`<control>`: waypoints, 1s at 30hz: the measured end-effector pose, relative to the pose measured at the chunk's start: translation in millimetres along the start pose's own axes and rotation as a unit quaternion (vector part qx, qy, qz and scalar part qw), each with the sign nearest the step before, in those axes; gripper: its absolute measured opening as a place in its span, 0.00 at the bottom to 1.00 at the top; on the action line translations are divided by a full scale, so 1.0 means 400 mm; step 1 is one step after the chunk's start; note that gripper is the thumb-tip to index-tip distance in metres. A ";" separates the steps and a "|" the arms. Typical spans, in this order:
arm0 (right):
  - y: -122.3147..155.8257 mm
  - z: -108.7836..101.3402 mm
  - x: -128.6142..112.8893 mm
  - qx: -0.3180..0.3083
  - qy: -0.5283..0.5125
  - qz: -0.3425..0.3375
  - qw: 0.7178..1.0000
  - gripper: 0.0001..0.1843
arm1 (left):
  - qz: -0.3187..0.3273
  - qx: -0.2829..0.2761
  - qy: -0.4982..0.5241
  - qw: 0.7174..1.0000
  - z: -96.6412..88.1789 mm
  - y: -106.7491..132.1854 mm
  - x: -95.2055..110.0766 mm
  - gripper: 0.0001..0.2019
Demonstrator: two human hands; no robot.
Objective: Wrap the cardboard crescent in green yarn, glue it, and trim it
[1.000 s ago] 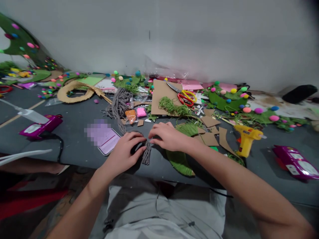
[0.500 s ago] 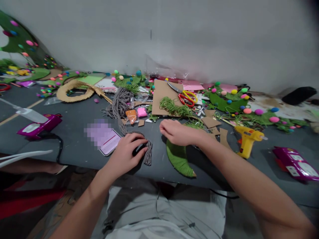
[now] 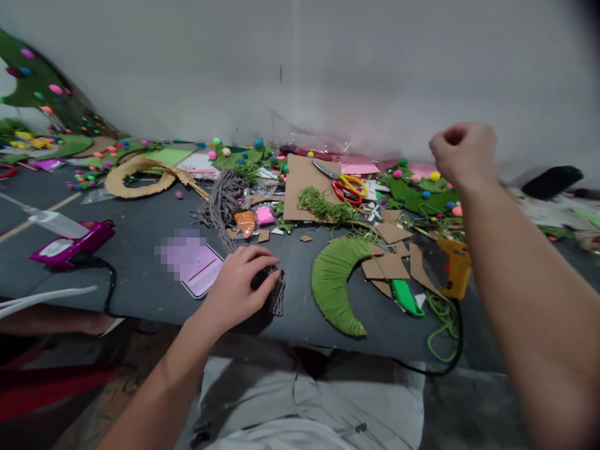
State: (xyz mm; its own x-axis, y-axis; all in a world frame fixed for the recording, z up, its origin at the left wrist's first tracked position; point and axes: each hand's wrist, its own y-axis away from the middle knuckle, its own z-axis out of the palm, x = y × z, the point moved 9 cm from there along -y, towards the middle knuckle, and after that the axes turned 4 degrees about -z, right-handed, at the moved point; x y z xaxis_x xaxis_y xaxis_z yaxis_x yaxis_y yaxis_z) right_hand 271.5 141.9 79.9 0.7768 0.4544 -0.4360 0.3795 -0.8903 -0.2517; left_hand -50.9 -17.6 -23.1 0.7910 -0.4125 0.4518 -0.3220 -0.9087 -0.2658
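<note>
My left hand (image 3: 239, 284) presses down on a bundle of grey yarn (image 3: 275, 292) near the table's front edge, fingers curled over a dark piece under it. The grey strands run back to a larger grey skein (image 3: 224, 195). My right hand (image 3: 463, 152) is raised high at the right, closed in a fist; I cannot make out anything in it. Below it on the table lies a green yarn-wrapped crescent (image 3: 334, 282) beside brown cardboard pieces (image 3: 385, 267).
A yellow glue gun (image 3: 454, 269) with a black cord stands at the right. Red-and-yellow scissors (image 3: 345, 182) lie on a cardboard sheet (image 3: 302, 181). A phone (image 3: 199, 270), a purple glue gun (image 3: 70, 244), a woven brown ring (image 3: 135, 175) and pom-pom decorations crowd the dark table (image 3: 140, 281).
My right hand has lifted off the green crescent and swung up and to the right, uncovering the crescent. My left hand has stayed on the grey yarn.
</note>
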 end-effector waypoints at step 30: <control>0.106 0.264 -0.024 0.044 -0.069 0.021 0.996 0.08 | 0.025 -0.031 0.179 0.983 0.205 -0.373 0.155 0.17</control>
State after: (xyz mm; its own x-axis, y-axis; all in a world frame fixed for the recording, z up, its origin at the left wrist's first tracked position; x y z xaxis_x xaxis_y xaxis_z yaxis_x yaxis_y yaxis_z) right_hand 227.2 103.1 -17.9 0.7124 0.4211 -0.5613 0.2975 -0.9057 -0.3019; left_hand 88.9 97.8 -25.1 0.5433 -0.4436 0.7127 -0.3963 -0.8840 -0.2481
